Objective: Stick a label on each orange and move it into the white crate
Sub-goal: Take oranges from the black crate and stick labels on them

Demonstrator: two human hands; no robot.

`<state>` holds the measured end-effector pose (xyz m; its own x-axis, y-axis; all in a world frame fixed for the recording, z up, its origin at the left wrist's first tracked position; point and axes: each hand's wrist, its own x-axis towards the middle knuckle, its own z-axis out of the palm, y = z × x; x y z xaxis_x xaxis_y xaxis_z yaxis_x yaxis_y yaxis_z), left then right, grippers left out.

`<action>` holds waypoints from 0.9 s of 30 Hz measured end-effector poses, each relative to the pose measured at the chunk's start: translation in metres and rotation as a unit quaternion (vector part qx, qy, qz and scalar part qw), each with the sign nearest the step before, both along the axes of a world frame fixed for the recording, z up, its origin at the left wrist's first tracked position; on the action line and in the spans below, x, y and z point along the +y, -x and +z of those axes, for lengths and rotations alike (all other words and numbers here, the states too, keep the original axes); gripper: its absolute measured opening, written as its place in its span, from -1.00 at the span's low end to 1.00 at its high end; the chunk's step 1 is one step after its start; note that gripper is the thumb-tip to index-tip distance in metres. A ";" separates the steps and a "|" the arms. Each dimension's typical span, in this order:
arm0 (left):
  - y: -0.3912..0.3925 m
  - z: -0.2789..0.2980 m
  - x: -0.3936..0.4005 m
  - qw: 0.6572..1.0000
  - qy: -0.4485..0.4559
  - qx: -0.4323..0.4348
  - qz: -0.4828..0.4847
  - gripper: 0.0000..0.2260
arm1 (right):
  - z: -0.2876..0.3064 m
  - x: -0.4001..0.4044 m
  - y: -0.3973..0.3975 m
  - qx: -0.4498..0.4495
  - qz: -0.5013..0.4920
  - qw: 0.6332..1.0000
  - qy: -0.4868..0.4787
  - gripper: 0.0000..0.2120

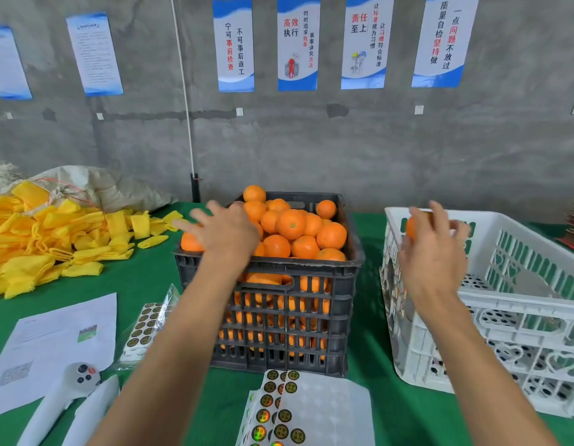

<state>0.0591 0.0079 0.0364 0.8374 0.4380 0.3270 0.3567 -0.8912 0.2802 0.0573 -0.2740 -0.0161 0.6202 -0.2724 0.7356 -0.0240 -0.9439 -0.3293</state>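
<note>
The right hand (435, 252) grips 1 orange (416, 225) above the white crate (520, 304), near its back-left corner. The left hand (226, 233) hovers with fingers spread wide over the black crate (279, 317), holding nothing. Released from this height, the orange could bruise or bounce; I cannot tell whether it carries a label.

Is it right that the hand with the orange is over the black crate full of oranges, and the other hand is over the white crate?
Not quite, they're swapped. In the head view, the right hand holds the orange over the white crate, and the left hand reaches over the black crate full of oranges.
</note>
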 end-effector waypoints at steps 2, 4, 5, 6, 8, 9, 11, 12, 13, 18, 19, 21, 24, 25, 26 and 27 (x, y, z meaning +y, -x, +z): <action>-0.001 0.000 0.026 0.996 0.058 0.061 0.033 -0.57 | -0.006 -0.021 -0.005 0.032 -0.013 0.999 -0.016 -0.61; -0.003 -0.004 0.039 0.996 0.067 0.061 0.008 -0.58 | -0.014 -0.031 -0.009 0.050 -0.014 0.999 -0.015 -0.63; -0.003 -0.005 0.041 0.997 0.055 0.051 0.000 -0.60 | -0.018 -0.032 -0.010 0.044 -0.010 0.999 -0.013 -0.65; -0.003 -0.006 0.040 0.999 0.041 0.034 0.000 -0.63 | -0.020 -0.030 -0.010 0.030 0.000 0.999 -0.013 -0.69; -0.001 -0.012 0.034 1.000 0.019 -0.014 -0.003 -0.69 | -0.024 -0.019 -0.009 -0.013 0.032 0.999 -0.010 -0.77; 0.001 -0.016 0.028 0.999 0.008 -0.042 -0.019 -0.70 | -0.026 -0.011 -0.008 -0.035 0.051 0.998 -0.006 -0.80; 0.000 -0.024 0.014 0.994 -0.017 -0.077 -0.074 -0.68 | -0.030 0.006 -0.002 -0.072 0.098 0.992 0.012 -0.81; -0.001 -0.027 0.007 0.990 -0.028 -0.088 -0.104 -0.67 | -0.034 0.013 0.001 -0.092 0.128 0.987 0.021 -0.82; -0.003 -0.030 0.002 0.985 -0.024 -0.107 -0.132 -0.66 | -0.039 0.020 0.005 -0.112 0.161 0.980 0.022 -0.83; -0.010 -0.025 -0.014 0.943 0.071 -0.222 -0.239 -0.59 | -0.086 0.040 0.041 -0.130 0.351 0.922 -0.100 -0.83; -0.011 -0.025 -0.019 0.935 0.091 -0.222 -0.261 -0.58 | -0.099 0.043 0.048 -0.126 0.381 0.911 -0.098 -0.86; -0.015 -0.031 -0.029 0.925 0.133 -0.193 -0.298 -0.56 | -0.125 0.050 0.061 -0.075 0.445 0.891 -0.058 -0.89; -0.022 -0.038 -0.035 0.936 0.131 -0.126 -0.302 -0.58 | -0.163 0.060 0.073 0.088 0.510 0.855 0.028 -0.74; -0.024 -0.039 -0.033 0.940 0.137 -0.102 -0.296 -0.59 | -0.174 0.063 0.076 0.146 0.518 0.842 0.035 -0.72; -0.025 -0.039 -0.031 0.942 0.146 -0.079 -0.292 -0.62 | -0.183 0.065 0.078 0.198 0.523 0.829 0.031 -0.69; -0.026 -0.037 -0.028 0.943 0.153 -0.062 -0.288 -0.65 | -0.189 0.065 0.078 0.241 0.523 0.817 0.027 -0.62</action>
<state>0.0853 -0.0206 -0.0007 0.9288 0.0115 0.3704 -0.2149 -0.7976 0.5636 -0.0203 -0.2091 -0.2050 0.7135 0.6175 0.3311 0.6913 -0.5435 -0.4761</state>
